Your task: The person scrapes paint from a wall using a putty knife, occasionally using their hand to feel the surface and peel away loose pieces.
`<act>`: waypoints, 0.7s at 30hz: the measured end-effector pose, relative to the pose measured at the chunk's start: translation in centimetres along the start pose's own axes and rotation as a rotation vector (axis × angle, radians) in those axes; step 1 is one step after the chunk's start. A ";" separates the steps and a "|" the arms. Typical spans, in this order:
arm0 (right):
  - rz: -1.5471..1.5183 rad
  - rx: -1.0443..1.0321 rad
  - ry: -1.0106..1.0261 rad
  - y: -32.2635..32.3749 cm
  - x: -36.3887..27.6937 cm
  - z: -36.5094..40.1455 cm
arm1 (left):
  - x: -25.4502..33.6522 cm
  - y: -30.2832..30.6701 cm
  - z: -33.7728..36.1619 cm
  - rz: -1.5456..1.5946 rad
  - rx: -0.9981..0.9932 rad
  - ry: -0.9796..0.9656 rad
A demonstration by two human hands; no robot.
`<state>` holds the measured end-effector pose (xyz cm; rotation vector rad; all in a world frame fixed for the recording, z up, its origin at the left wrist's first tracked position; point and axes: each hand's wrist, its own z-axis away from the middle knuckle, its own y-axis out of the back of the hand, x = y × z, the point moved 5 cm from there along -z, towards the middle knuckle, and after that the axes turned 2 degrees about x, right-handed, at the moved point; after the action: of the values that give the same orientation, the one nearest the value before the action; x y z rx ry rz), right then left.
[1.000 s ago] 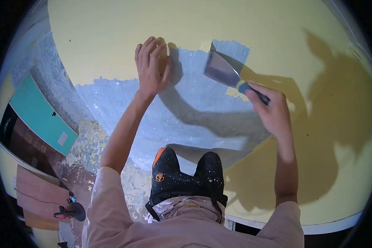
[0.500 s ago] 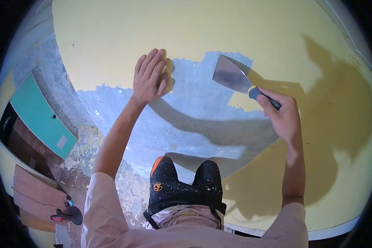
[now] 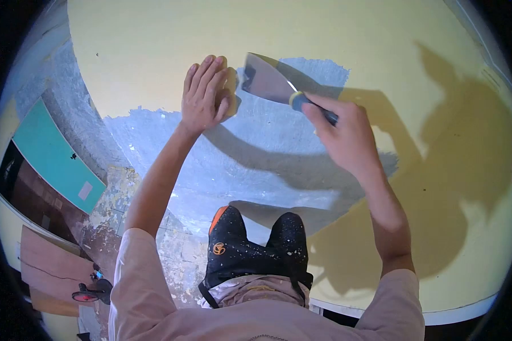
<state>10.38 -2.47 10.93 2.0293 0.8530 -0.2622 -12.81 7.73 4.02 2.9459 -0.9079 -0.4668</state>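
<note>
My left hand (image 3: 205, 94) lies flat and open against the yellow wall (image 3: 153, 45), fingers together, at the edge where yellow paint meets the scraped grey patch (image 3: 256, 153). My right hand (image 3: 344, 136) is closed around the dark handle of a wide metal scraper (image 3: 265, 78). The blade is against the wall at the top rim of the grey patch, just right of my left fingers. Below, my two black paint-spattered shoes (image 3: 256, 244) stand close to the wall.
Flaked paint litters the floor (image 3: 114, 210) at the lower left. A teal panel (image 3: 54, 156) and brown boards (image 3: 51, 267) lie at the left, with a small dark tool with red parts (image 3: 91, 292) near them. A white baseboard (image 3: 438, 315) runs along the lower right.
My right hand has carried the scraper up and to the left, from the right side of the grey patch to beside my left hand. The left hand has stayed on the wall.
</note>
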 end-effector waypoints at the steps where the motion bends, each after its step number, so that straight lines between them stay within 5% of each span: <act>1: -0.014 0.004 0.000 -0.2 0.0 0.1 | -0.2 0.0 0.1 0.028 0.002 -0.002; 7: 0.017 0.081 -0.069 3.3 1.9 2.9 | -1.1 0.4 0.6 0.035 0.054 0.028; 21: 0.043 0.107 -0.006 0.5 -0.4 1.9 | -1.0 0.2 1.2 0.039 0.040 0.029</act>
<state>10.70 -4.41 10.34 2.1428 0.8050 -0.2956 -14.08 8.15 3.17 2.9559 -0.9814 -0.4084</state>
